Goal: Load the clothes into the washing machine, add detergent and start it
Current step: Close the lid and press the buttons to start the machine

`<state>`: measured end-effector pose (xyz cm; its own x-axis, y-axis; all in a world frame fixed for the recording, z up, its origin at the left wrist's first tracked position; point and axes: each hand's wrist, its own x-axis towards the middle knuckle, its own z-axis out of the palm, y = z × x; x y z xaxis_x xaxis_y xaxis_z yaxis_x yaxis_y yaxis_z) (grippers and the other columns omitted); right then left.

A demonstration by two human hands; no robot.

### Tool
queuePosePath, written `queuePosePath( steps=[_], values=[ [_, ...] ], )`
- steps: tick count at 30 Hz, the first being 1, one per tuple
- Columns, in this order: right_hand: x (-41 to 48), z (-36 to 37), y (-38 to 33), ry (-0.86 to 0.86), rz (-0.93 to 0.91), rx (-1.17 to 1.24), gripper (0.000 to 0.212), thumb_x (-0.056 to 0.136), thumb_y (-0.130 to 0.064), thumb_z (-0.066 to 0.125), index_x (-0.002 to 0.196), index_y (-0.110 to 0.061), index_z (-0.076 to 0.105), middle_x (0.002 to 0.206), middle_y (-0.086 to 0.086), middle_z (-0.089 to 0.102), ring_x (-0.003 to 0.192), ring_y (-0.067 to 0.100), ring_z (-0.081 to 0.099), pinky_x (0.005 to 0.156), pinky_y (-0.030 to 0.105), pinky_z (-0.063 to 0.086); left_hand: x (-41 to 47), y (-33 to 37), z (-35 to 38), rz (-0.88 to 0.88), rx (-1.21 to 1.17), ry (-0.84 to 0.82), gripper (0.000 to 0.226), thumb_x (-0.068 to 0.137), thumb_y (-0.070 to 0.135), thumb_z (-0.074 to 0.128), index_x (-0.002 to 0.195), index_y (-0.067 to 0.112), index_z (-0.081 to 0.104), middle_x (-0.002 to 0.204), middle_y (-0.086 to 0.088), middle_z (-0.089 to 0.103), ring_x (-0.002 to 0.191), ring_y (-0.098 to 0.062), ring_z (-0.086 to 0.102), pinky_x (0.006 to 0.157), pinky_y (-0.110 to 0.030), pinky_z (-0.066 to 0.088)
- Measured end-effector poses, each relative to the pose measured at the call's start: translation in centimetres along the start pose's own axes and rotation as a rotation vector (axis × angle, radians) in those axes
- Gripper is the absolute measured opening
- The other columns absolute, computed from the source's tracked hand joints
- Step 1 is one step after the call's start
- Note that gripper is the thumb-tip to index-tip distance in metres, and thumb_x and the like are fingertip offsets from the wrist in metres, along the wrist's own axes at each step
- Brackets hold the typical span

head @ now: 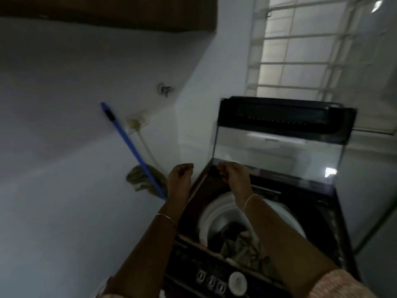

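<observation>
A dark top-loading washing machine (335, 211) stands in front of me with its glass lid (279, 155) raised upright. Crumpled clothes (238, 239) lie inside the white drum (217, 211). My left hand (179, 177) hovers over the machine's left edge, fingers curled in with nothing visible in them. My right hand (233, 174) is at the back-left corner of the opening, just below the lid's lower edge. Its fingers are pinched together at a dark part there; blur hides whether they grip it. The control panel (217, 280), with buttons and a round knob, is at the bottom.
A mop with a blue handle (133, 151) leans on the pale wall to the left, beside a wall socket and cable (135, 123). A barred window (311, 46) is behind the machine. A brown cupboard (107, 11) hangs overhead.
</observation>
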<state>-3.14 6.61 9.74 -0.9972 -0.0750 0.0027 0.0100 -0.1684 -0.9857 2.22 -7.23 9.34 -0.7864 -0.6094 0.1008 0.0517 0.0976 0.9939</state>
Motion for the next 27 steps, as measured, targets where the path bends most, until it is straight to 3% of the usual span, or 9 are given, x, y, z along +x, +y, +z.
queuePosePath(
  steps=[2, 6, 8, 11, 14, 16, 20, 23, 27],
  values=[
    [2.0, -2.8, -0.9, 0.034, -0.051, -0.058, 0.023, 0.095, -0.005, 0.045, 0.094, -0.002, 0.068, 0.090, 0.010, 0.067, 0.077, 0.011, 0.060, 0.075, 0.022, 0.050, 0.7, 1.1, 3.7, 0.021, 0.011, -0.054, 0.017, 0.089, 0.006, 0.059, 0.104, 0.009, 0.068, 0.106, -0.005, 0.068, 0.093, -0.013, 0.061, 0.078, -0.017, 0.046],
    [5.7, -7.2, -2.2, 0.102, -0.079, -0.141, 0.026, 0.094, -0.012, 0.046, 0.078, -0.014, 0.067, 0.096, 0.011, 0.068, 0.088, 0.019, 0.060, 0.087, 0.036, 0.049, 2.0, 2.9, 9.8, 0.070, 0.016, -0.127, 0.019, 0.089, 0.011, 0.059, 0.105, 0.018, 0.065, 0.105, 0.000, 0.066, 0.096, -0.014, 0.060, 0.083, -0.023, 0.046],
    [7.2, -8.7, -3.1, 0.133, -0.095, -0.182, 0.028, 0.096, -0.021, 0.047, 0.073, -0.020, 0.064, 0.096, 0.005, 0.068, 0.093, 0.018, 0.060, 0.090, 0.035, 0.047, 2.5, 3.7, 12.3, 0.101, 0.032, -0.165, 0.022, 0.089, 0.012, 0.058, 0.109, 0.020, 0.064, 0.109, 0.001, 0.066, 0.099, -0.014, 0.059, 0.084, -0.023, 0.046],
    [9.4, -10.7, -5.5, 0.135, -0.194, -0.334, 0.035, 0.096, -0.027, 0.048, 0.067, -0.015, 0.063, 0.089, 0.001, 0.068, 0.084, 0.013, 0.060, 0.078, 0.026, 0.045, 3.5, 4.6, 15.7, 0.189, 0.117, -0.208, 0.025, 0.089, 0.012, 0.059, 0.113, 0.020, 0.063, 0.115, 0.000, 0.064, 0.107, -0.018, 0.057, 0.090, -0.026, 0.046],
    [11.7, -12.3, -8.4, 0.146, -0.300, -0.563, 0.033, 0.096, -0.030, 0.049, 0.073, -0.014, 0.065, 0.075, 0.002, 0.067, 0.072, 0.018, 0.061, 0.067, 0.029, 0.045, 4.9, 5.5, 18.8, 0.246, 0.195, -0.262, 0.029, 0.089, 0.015, 0.061, 0.118, 0.017, 0.061, 0.122, -0.003, 0.062, 0.114, -0.020, 0.054, 0.091, -0.024, 0.042],
    [13.5, -13.3, -9.9, 0.174, -0.352, -0.769, 0.026, 0.095, -0.030, 0.050, 0.080, -0.015, 0.066, 0.073, 0.000, 0.064, 0.074, 0.020, 0.060, 0.069, 0.029, 0.046, 6.3, 6.1, 20.6, 0.284, 0.281, -0.340, 0.036, 0.088, 0.018, 0.063, 0.123, 0.014, 0.058, 0.128, -0.003, 0.058, 0.119, -0.021, 0.052, 0.095, -0.027, 0.041],
    [17.4, -14.2, -12.0, 0.262, -0.356, -0.924, 0.022, 0.087, -0.026, 0.057, 0.105, -0.018, 0.067, 0.110, 0.003, 0.065, 0.104, 0.023, 0.058, 0.086, 0.029, 0.046, 9.5, 7.1, 23.4, 0.458, 0.502, -0.497, 0.044, 0.085, 0.025, 0.065, 0.126, 0.010, 0.057, 0.127, -0.006, 0.059, 0.117, -0.021, 0.055, 0.098, -0.033, 0.046],
    [19.9, -14.1, -13.7, 0.307, -0.298, -1.014, 0.037, 0.083, -0.032, 0.058, 0.118, -0.018, 0.060, 0.126, 0.007, 0.057, 0.120, 0.029, 0.050, 0.099, 0.043, 0.045, 11.6, 8.1, 24.9, 0.599, 0.560, -0.552, 0.039, 0.085, 0.023, 0.063, 0.121, 0.010, 0.060, 0.127, -0.007, 0.059, 0.116, -0.022, 0.057, 0.096, -0.036, 0.049],
    [22.6, -14.5, -14.7, 0.286, -0.260, -1.261, 0.052, 0.084, -0.036, 0.055, 0.130, -0.013, 0.048, 0.140, 0.012, 0.043, 0.131, 0.030, 0.038, 0.108, 0.050, 0.035, 14.7, 9.5, 27.0, 0.739, 0.694, -0.592, 0.052, 0.090, 0.027, 0.058, 0.137, 0.009, 0.046, 0.152, -0.009, 0.035, 0.138, -0.026, 0.035, 0.111, -0.043, 0.036]
  ],
)
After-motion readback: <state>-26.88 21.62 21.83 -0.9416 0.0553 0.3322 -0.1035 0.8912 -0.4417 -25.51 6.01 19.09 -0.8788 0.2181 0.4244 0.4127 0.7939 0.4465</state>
